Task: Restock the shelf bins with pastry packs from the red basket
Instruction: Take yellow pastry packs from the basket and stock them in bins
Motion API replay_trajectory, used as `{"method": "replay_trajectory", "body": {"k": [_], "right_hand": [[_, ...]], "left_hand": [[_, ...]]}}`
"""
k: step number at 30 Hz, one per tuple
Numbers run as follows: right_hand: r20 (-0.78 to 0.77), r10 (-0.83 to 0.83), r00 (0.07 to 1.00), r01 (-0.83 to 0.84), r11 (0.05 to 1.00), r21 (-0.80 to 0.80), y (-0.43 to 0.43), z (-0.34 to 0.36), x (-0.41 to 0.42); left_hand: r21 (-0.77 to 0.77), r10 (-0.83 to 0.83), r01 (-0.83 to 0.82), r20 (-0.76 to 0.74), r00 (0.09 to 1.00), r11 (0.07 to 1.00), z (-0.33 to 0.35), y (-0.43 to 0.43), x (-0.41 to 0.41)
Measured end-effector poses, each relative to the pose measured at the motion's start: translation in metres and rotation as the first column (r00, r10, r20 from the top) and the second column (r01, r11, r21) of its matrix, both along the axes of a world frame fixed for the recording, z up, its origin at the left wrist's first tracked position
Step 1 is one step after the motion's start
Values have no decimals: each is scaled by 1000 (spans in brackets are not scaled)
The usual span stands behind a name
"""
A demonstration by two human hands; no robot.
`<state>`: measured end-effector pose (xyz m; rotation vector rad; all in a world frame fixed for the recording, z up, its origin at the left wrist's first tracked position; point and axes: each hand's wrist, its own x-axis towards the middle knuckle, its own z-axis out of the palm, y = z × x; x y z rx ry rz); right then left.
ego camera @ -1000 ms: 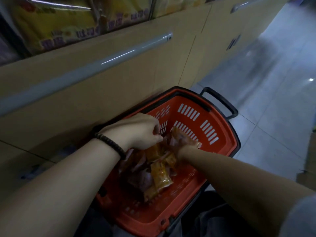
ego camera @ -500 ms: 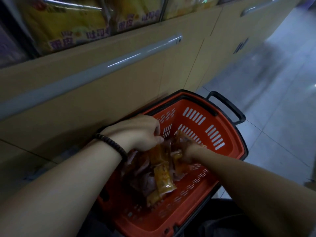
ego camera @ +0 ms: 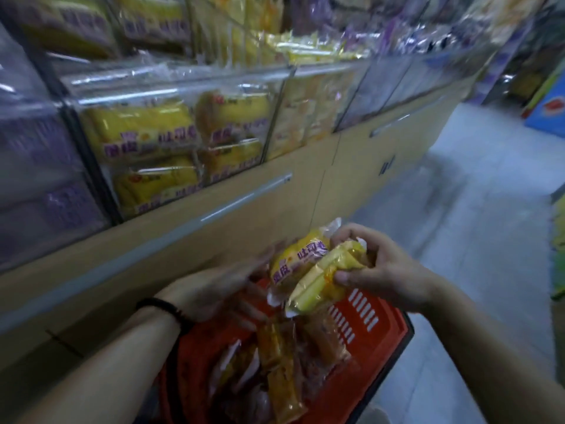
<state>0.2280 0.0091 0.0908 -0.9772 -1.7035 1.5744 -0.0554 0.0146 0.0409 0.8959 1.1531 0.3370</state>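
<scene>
The red basket sits on the floor below me, holding several orange and yellow pastry packs. Above it my right hand grips two yellow packs: one with purple lettering and a plain yellow one in front of it. My left hand, blurred and wearing a dark wrist band, reaches with straight fingers to the left edge of the lettered pack. The clear shelf bin up left is stocked with matching yellow packs.
Tan cabinet doors with a long grey handle run under the bins. Neighbouring bins hold purple packs at left and pale yellow packs at right. Grey tiled floor opens to the right; a blue box stands far right.
Both hands rose out of the basket; my right hand now lifts two yellow packs above it. My view has tilted up, showing the shelf bins.
</scene>
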Motion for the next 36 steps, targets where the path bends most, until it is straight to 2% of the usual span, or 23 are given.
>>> {"method": "replay_trajectory", "body": {"k": [2, 4, 6, 8, 10, 13, 16, 18, 23, 27, 29, 33, 34, 36], "right_hand": [[-98, -50, 994, 46, 998, -42, -10, -3, -2], [-115, -90, 989, 85, 995, -49, -19, -6, -5], [-57, -150, 987, 149, 988, -30, -25, -4, -8], [-69, -258, 964, 254, 965, -60, -28, -2, -7], [-123, -413, 903, 398, 908, -129, -27, -3, -6], [-174, -585, 792, 537, 804, -257, -24, -6, -3], [-270, -630, 728, 507, 761, -406, -20, -5, -4], [-307, -610, 730, 461, 772, -438, -19, -5, -6], [-346, -488, 801, 361, 856, -370, -21, -2, -12], [-267, -495, 827, 423, 860, -287, -23, 1, -13], [-294, -534, 793, 462, 841, -282, -23, 3, -14], [-416, -655, 631, 571, 755, -322, -16, 2, -17], [-391, -666, 635, 606, 744, -283, -14, 0, -16], [-257, -646, 719, 645, 758, -102, -14, -3, -17]], "left_hand": [[-38, 43, -35, 248, 968, 999, 6, -9, 12], [-39, 138, -133, 350, 927, 990, 13, -18, 22], [8, 213, -232, 367, 906, 973, 18, -22, 27], [95, 294, -345, 347, 891, 934, 22, -23, 30], [146, 388, -456, 341, 856, 878, 23, -21, 28], [154, 450, -526, 356, 819, 836, 23, -20, 31], [140, 506, -592, 388, 770, 794, 30, -24, 42], [117, 542, -637, 422, 727, 762, 32, -25, 49], [155, 481, -607, 474, 738, 779, 36, -29, 64], [191, 450, -585, 470, 760, 788, 35, -29, 68], [208, 443, -576, 454, 773, 791, 34, -27, 68], [296, 340, -440, 333, 880, 848, 32, -28, 70], [309, 332, -424, 309, 891, 851, 30, -29, 73], [317, 350, -433, 287, 892, 844, 26, -28, 79]]}}
